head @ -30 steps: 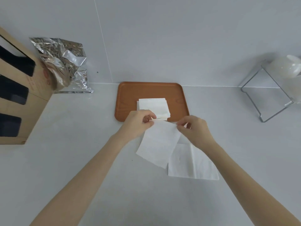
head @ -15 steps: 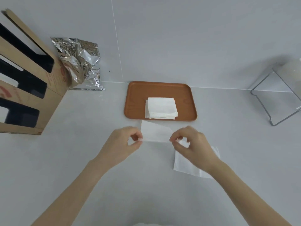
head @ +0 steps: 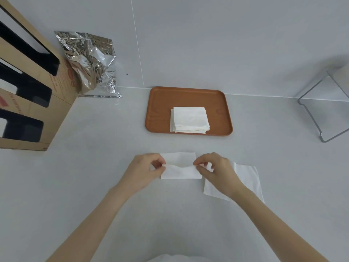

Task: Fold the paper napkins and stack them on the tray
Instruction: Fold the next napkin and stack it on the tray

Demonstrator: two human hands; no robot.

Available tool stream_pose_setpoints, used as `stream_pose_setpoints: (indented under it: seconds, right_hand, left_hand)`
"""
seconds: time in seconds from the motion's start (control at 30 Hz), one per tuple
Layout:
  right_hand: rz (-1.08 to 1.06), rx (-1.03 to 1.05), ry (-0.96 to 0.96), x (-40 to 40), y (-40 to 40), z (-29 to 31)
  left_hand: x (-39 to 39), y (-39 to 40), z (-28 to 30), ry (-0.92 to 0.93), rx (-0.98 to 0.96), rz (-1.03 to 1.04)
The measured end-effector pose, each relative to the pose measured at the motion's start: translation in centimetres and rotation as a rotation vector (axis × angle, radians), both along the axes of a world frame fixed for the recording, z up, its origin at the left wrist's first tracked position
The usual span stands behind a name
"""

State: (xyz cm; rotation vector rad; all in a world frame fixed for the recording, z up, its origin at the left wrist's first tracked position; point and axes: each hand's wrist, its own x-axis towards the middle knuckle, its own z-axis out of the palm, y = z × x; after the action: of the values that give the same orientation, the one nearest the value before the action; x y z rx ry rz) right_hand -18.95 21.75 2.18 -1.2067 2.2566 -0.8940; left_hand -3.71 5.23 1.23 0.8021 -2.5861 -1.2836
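Lowered onto the bench (head: 94,186), the napkin (head: 180,170) is half folded, left hand (head: 146,171) and right hand (head: 217,170) pinching its corners to align edges

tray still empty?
No, a stack of folded napkins already sits on the orange tray, toward its near edge.

Bare forearms, no sleeves; white garment (head: 170,259) at bottom edge.

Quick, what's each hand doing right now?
Left hand: pinched shut on the napkin at its left edge.
Right hand: pinched shut on the same napkin's right edge.
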Motion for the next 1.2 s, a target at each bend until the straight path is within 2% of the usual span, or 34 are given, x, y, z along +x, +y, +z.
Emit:
stream_pose_setpoints:
  seconds: [0.17, 0.27, 0.4, 0.63, 0.7, 0.83, 0.9, 1.03, 1.2]
  right_hand:
    - [-0.041, -0.020, -0.012, -1.9, -2.8, -1.1]
    - [-0.045, 0.050, -0.024, -2.5, -4.3, -2.9]
    - [-0.082, 0.098, 0.046, -2.6, -5.2, -4.6]
    - [0.017, 0.011, 0.221, -2.2, -3.9, -3.6]
    - [0.122, 0.030, 0.256, -2.0, -2.8, -3.0]
    - [0.333, 0.164, 0.348, -1.4, -0.4, -3.7]
    - [0.335, 0.191, 0.381, -1.3, 0.4, -4.6]
    - [0.246, 0.116, 0.425, -0.7, 0.6, -5.7]
    - [0.213, 0.051, 0.491, -0.4, 0.7, -6.3]
  left_hand:
    - [-2.2, -1.8, -1.0, -0.093, -0.054, 0.043]
    - [-2.9, -2.2, -2.3, -0.177, -0.109, 0.034]
    - [-3.0, -2.4, -3.5, -0.198, -0.135, 0.053]
    - [-2.0, -2.2, -2.5, -0.114, -0.191, 0.028]
    - [-1.4, -1.6, -1.9, -0.082, -0.193, -0.039]
    - [0.0, 0.3, -2.3, -0.128, -0.269, -0.229]
    - [0.6, 0.7, -3.2, -0.123, -0.325, -0.255]
    - [1.0, 1.0, -5.0, -0.073, -0.399, -0.190]
    - [1.3, 1.1, -5.8, 0.010, -0.421, -0.124]
